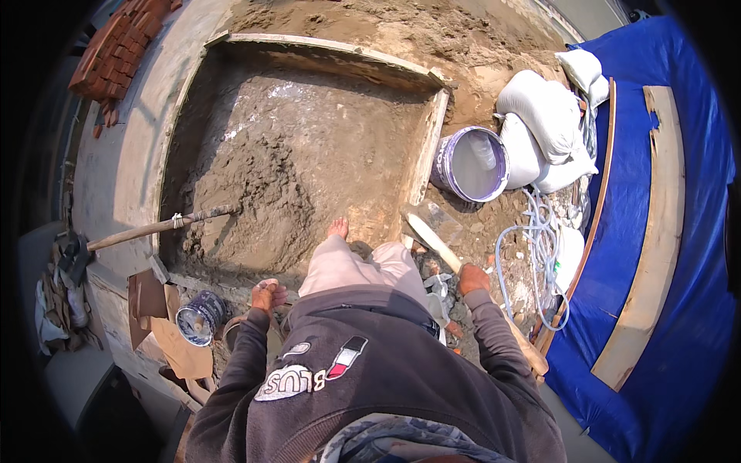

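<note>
My right hand [472, 278] is wrapped round a long wooden pole [437, 241] at my right side. The pole slants from the mixing box's near right corner back past my forearm, and its far end is pale and flattened. My left hand [268, 295] is at my left hip by the box's near edge, fingers curled; whether anything is in them I cannot make out. Ahead lies a wood-framed mixing box [324, 41] with a heap of wet mortar [258, 181]. A second wooden handle [147, 230] rests across its left side, one end in the mortar. My bare foot [337, 227] stands inside.
A bucket of greyish water [472, 166] holding a clear cup stands right of the box, beside stacked white sacks [538, 116]. A coiled clear hose [532, 247] lies nearer. Farther right, a plank [644, 255] rests on blue tarp [617, 201]. A smeared pail [199, 319] stands left; bricks [123, 50] are far left.
</note>
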Demonstrator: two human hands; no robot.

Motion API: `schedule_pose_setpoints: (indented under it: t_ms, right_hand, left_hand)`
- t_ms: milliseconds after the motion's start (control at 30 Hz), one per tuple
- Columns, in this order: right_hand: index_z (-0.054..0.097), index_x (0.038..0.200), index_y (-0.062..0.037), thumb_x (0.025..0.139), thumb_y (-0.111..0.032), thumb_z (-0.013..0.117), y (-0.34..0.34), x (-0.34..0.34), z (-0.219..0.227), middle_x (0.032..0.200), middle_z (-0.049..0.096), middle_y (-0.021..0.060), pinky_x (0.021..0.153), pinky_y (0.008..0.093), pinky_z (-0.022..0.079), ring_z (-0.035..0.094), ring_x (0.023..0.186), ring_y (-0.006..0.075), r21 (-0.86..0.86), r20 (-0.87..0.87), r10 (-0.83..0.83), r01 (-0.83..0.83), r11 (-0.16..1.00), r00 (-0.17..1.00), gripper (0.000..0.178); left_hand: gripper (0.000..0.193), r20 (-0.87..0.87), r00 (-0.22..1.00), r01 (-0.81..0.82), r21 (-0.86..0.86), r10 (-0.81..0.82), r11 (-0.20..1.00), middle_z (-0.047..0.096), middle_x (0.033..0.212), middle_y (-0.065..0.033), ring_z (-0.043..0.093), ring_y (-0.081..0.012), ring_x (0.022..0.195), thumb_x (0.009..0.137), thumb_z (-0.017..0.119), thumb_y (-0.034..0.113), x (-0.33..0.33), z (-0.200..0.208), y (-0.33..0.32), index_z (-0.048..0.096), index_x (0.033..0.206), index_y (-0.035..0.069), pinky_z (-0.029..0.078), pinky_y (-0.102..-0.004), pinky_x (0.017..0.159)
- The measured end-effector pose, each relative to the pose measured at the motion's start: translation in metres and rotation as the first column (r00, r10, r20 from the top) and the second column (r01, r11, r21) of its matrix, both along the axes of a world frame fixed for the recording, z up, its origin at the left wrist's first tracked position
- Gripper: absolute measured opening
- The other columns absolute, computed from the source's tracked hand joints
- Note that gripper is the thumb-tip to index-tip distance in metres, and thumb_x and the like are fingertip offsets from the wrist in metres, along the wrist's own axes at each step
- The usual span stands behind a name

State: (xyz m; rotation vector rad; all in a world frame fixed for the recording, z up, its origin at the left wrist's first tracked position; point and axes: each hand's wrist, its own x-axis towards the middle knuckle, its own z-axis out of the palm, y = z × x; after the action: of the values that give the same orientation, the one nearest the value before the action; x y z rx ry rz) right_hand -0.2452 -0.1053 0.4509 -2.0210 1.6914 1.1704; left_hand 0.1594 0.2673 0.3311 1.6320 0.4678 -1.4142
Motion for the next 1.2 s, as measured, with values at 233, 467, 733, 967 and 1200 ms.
schedule_pose_setpoints:
  t_ms: [233,467,733,967,1200]
  right_hand:
    - [0.07,0.092,-0.0046,0.082,-0.01,0.057,0.0,0.018,-0.001,0.095,0.069,0.0152,0.075,0.0398,0.055,0.068,0.09,0.0305,-0.02,-0.025,0.196,-0.196,0.98,0.98,0.018]
    - [0.071,0.091,-0.0055,0.081,-0.011,0.059,-0.001,0.011,-0.015,0.096,0.069,0.0149,0.075,0.0391,0.055,0.068,0.09,0.0304,-0.007,-0.007,0.271,-0.271,0.963,0.963,0.017]
    - [0.07,0.098,-0.0077,0.073,-0.016,0.066,-0.017,0.016,-0.016,0.1,0.068,0.0165,0.082,0.0408,0.053,0.065,0.097,0.032,0.08,-0.055,0.232,-0.227,0.971,0.971,0.027]
    - [0.069,0.098,-0.0055,0.073,-0.018,0.064,-0.022,0.027,0.0,0.1,0.068,0.0178,0.083,0.0425,0.052,0.065,0.097,0.0332,0.144,-0.037,0.233,-0.225,0.964,0.972,0.028]
    - [0.068,0.098,-0.0042,0.072,-0.02,0.065,-0.045,-0.001,-0.01,0.102,0.066,0.0207,0.084,0.0452,0.051,0.064,0.098,0.0355,0.178,-0.018,0.235,-0.228,0.957,0.972,0.031]
  left_hand:
    - [0.016,0.002,0.994,-0.108,0.038,0.108,0.993,0.066,0.084,-0.0121,0.067,-0.0249,0.069,0.086,0.058,0.016,-0.014,0.005,0.013,0.054,0.099,0.008,0.057,-0.0377,0.059]
    - [0.012,-0.028,0.987,-0.154,0.087,0.157,0.984,0.067,0.082,-0.0117,0.066,-0.0222,0.066,0.086,0.057,0.013,-0.034,0.017,0.016,0.056,0.096,0.007,0.057,-0.0359,0.056]
    - [0.009,-0.03,0.964,-0.259,0.1,0.263,0.961,0.066,0.077,-0.0097,0.065,-0.0215,0.058,0.084,0.056,0.01,-0.053,0.013,0.019,0.057,0.093,0.007,0.056,-0.0348,0.051]
    - [0.018,-0.072,0.928,-0.359,0.089,0.366,0.929,0.067,0.079,-0.0103,0.065,-0.0219,0.058,0.085,0.056,0.01,-0.077,-0.001,0.034,0.055,0.103,0.008,0.056,-0.036,0.049]
    - [0.017,-0.043,0.875,-0.472,0.149,0.483,0.869,0.067,0.08,-0.0121,0.067,-0.0224,0.06,0.087,0.054,0.008,-0.111,0.016,0.017,0.056,0.104,0.005,0.056,-0.034,0.049]
